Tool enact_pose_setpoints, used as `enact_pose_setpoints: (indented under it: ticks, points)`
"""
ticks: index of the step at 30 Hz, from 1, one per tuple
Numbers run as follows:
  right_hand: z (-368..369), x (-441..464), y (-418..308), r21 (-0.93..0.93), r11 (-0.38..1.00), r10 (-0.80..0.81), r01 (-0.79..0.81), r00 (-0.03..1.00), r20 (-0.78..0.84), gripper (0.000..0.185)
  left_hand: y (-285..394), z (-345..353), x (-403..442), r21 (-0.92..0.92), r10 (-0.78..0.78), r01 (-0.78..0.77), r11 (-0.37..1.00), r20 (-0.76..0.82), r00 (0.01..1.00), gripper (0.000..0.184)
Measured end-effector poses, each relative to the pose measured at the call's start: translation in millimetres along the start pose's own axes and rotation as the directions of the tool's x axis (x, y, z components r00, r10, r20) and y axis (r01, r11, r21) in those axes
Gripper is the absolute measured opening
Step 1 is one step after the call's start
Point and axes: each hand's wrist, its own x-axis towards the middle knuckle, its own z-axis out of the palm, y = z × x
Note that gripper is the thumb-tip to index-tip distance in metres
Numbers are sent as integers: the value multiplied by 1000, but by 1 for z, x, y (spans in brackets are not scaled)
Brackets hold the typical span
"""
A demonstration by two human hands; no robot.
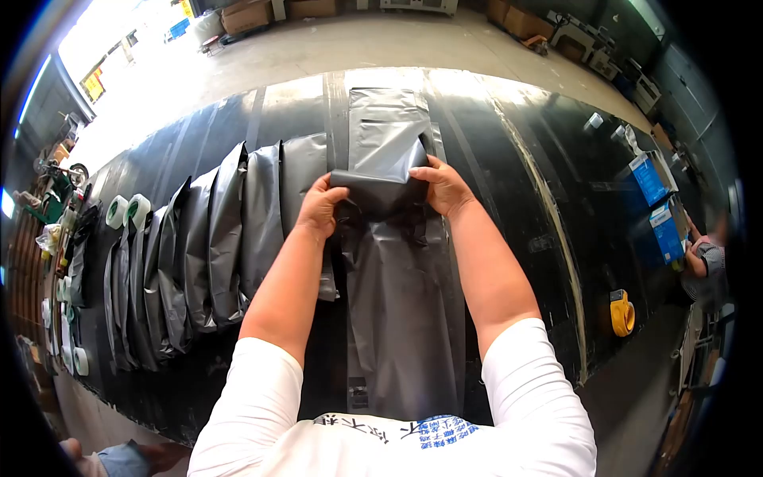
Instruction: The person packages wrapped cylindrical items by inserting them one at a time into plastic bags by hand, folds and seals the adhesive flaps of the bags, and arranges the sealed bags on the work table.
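Observation:
A long grey plastic bag (404,310) lies lengthwise in front of me on the black table (509,262). Its upper part is lifted and folded over between my hands. My left hand (322,205) is closed, pinching the left end of the fold between thumb and fingers. At the other end, my right hand (445,188) grips the same bag, thumb on top near a raised corner. Beyond the fold, more flat grey plastic (385,119) stretches toward the far table edge. Left of my left forearm, several folded grey bags (213,246) lie overlapping in a row.
Tape rolls (127,211) sit beyond the row's left end. A yellow tape dispenser (621,313) lies at right, with blue boxes (652,179) farther along that edge. One person (703,262) is at the right side, another person's sleeve (123,461) at lower left. Cardboard boxes (248,16) stand across the floor.

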Motion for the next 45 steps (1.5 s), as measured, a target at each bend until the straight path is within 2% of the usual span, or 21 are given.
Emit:
enact_pose_setpoints:
  ticks: [4, 6, 9, 11, 15, 16, 19, 21, 23, 26, 27, 29, 30, 31, 34, 35, 38, 39, 41, 42, 45]
  points:
    - [11, -45, -20, -352, 934, -16, 70, 988, 155, 43, 42, 14, -50, -40, 54, -42, 998, 346, 937, 69]
    - [24, -79, -26, -530, 826, -34, 193, 955, 295, 35, 47, 19, -76, 172, 26, -99, 980, 382, 924, 87]
    - [28, -94, -9, -364, 931, -9, 34, 998, 70, 20, 32, 14, -92, 368, -21, -101, 924, 314, 949, 101]
    - [19, -86, 5, -179, 971, -159, 158, 987, 8, 17, 16, 6, -85, 462, -31, -83, 883, 233, 972, 105]
    - [5, -64, 2, -154, 933, -301, 326, 939, 169, 14, -23, -13, -26, 653, -93, 96, 751, -39, 995, 79]
    - [5, -61, -2, -189, 929, -269, 319, 931, 248, 24, -25, -9, -22, 779, -105, 110, 617, -57, 993, 65]
    - [42, -72, -13, -449, 868, -206, 211, 977, 59, 41, -24, 0, -11, 981, -114, 119, 151, -102, 988, 39]
    - [54, -70, -13, -510, 853, -125, 109, 992, 2, 68, -22, 4, -11, 984, -117, 137, 111, -124, 985, 38]
    - [42, -61, -3, -446, 895, -2, -30, 998, -70, 66, -21, 7, -14, 934, -123, 179, 309, -147, 981, 37]
    - [49, -77, -7, -336, 939, -94, 70, 994, -55, 42, -8, 12, -26, 595, -194, 256, 762, -168, 967, 37]
    - [42, -82, -5, -499, 850, -179, 169, 983, 28, 34, -2, 14, -32, 515, -208, 266, 815, -168, 964, 38]
    - [24, -97, 1, -738, 574, -295, 355, 930, 218, 25, 10, -10, -35, 322, -29, -14, 947, 128, 991, 63]
    - [33, -106, 1, -731, 397, -410, 554, 820, 399, 23, 26, -14, -40, 246, -54, 0, 969, 210, 976, 62]
    - [37, -119, 5, -735, 376, -391, 565, 815, 427, 23, 40, -13, -45, 168, -70, 20, 986, 292, 954, 64]
    - [41, -147, 22, -751, 141, -397, 645, 732, 554, 22, 59, 13, -67, 321, -208, 96, 942, 337, 918, 77]
    - [42, -155, 28, -788, 245, -412, 565, 796, 443, 22, 56, 22, -69, 536, -232, 53, 843, 274, 933, 97]
    - [56, -164, 48, -695, 647, -398, 314, 916, 44, 26, 55, 73, -99, 914, -96, -260, 312, 303, 948, 99]
    - [59, -162, 55, -524, 808, -379, 270, 919, -111, 31, 58, 90, -109, 958, -78, -227, 172, 243, 967, 80]
    - [52, -159, 51, -445, 895, -122, -20, 950, -287, 34, 51, 97, -119, 969, -86, -176, 171, 193, 977, 67]
    - [47, -160, 51, -454, 886, -74, -97, 936, -344, 19, 47, 96, -126, 950, -10, -242, 199, 249, 968, 64]
    - [30, -177, 62, -403, 895, -282, 192, 943, -177, 5, 27, 69, -154, 860, 197, -465, 211, 428, 882, 60]
